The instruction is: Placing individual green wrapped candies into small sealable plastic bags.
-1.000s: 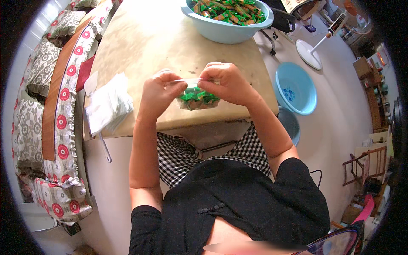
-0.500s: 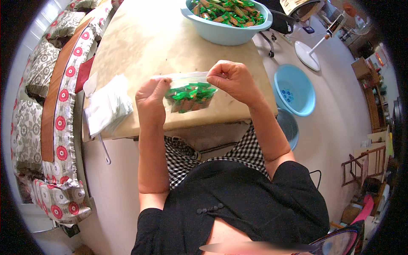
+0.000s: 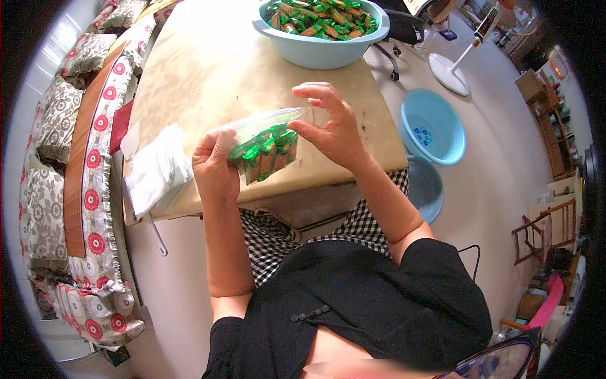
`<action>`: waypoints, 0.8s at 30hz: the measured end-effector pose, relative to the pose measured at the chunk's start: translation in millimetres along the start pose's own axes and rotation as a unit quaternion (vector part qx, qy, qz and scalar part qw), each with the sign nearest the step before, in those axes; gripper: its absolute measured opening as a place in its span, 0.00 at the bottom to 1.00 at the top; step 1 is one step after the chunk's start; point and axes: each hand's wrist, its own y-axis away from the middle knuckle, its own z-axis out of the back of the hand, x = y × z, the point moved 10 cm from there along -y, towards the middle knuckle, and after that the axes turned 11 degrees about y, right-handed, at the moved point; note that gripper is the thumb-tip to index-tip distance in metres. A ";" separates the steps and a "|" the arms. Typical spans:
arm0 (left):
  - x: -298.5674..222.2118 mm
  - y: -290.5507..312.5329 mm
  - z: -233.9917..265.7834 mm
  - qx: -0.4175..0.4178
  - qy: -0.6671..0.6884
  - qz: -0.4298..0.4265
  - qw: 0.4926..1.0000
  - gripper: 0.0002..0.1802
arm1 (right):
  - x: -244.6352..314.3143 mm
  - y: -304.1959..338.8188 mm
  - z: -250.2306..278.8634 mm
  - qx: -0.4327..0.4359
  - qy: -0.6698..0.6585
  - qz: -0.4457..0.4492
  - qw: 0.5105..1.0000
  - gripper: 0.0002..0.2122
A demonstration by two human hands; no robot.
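Pale floor (image 3: 486,208) is seen around a cream-topped table (image 3: 189,76); at far L, a long seat w/ red-circle cover (image 3: 93,158) is lined w/ grey-patterned cushions (image 3: 49,202). On the table's far end, a lt-blue tub (image 3: 322,55) is heaped w/ green-and-brown wrapped pcs (image 3: 325,19). Near the L edge, a stack of white bags (image 3: 163,167) is laid, w/ a thin handle (image 3: 158,239) stuck out below it past the edge. On the floor at R, two blue basins (image 3: 435,158) are set side by side, & a white fan base (image 3: 449,74) is placed farther back.

By the L hand (image 3: 216,165), a clear zip bag (image 3: 265,151) is pinched at its L side, thumb & fingers pressed tog. on the film. By the R hand (image 3: 336,129), nothing is gripped: fingers are spread & slightly curled, well apart fr. the thumb, which is held by the bag's R edge; whether it's touched can't be told.

The bag is held over the table's near edge, tilted, R top corner higher. Its lower part is filled w/ the same kind of wrapped pcs; its upper strip is left see-through. Whether the zip is sealed can't be told.
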 end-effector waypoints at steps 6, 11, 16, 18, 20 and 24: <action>-0.9 4.8 -8.8 0.014 0.004 -0.006 1.000 0.05 | -9.3 4.4 -24.7 0.122 0.032 0.010 0.992 0.09; -0.1 4.2 1.0 0.005 0.004 -0.006 1.000 0.05 | -29.1 5.7 -17.5 0.083 -0.040 -0.104 0.990 0.07; -2.0 6.1 2.1 -0.013 0.017 -0.007 1.000 0.06 | -4.7 2.2 -16.0 0.091 -0.046 -0.052 0.993 0.10; 0.9 6.9 -1.0 -0.002 0.011 0.008 1.000 0.05 | 8.4 -0.9 -12.8 0.069 0.007 0.012 0.998 0.12; 2.2 7.2 -2.7 0.003 0.017 0.007 1.000 0.05 | 28.7 0.5 -8.9 0.022 0.104 0.142 0.984 0.12; 2.6 7.7 -1.9 0.014 0.022 0.001 1.000 0.05 | 32.7 4.7 -5.2 -0.018 0.147 0.183 0.972 0.08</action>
